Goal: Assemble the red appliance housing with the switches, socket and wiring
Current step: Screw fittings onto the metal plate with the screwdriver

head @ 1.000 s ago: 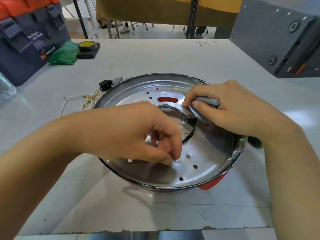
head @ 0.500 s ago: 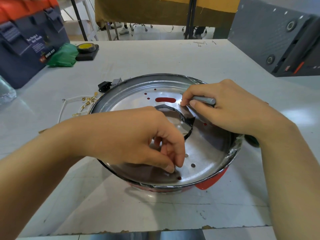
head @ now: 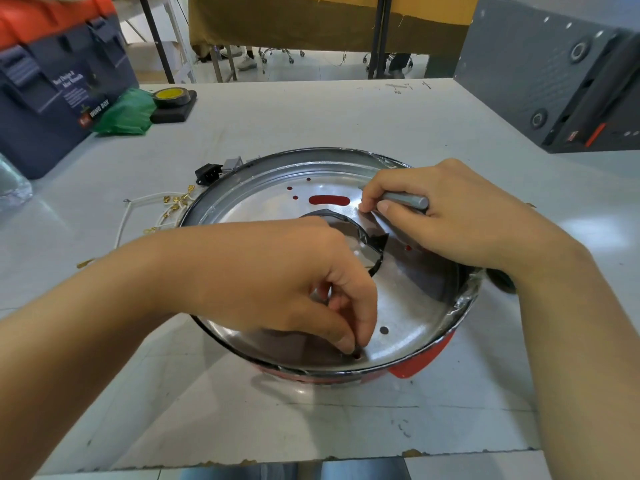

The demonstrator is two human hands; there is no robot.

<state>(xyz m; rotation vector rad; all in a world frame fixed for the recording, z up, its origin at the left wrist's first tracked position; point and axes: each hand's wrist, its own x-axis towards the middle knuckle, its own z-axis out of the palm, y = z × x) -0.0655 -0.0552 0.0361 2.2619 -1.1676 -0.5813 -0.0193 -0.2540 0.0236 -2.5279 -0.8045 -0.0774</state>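
The left hand [head: 294, 282] has slid from the middle of the metal plate [head: 415, 327] toward its rim at 6 o'clock. A second ago its pinched fingertips [head: 349, 346] held a small shiny piece above the plate. Now they press down at a red hole [head: 356, 356] by the near edge, and the piece is hidden.

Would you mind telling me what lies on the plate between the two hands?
In the head view, the dark-rimmed round opening in the shiny metal plate lies between the left hand and right hand.
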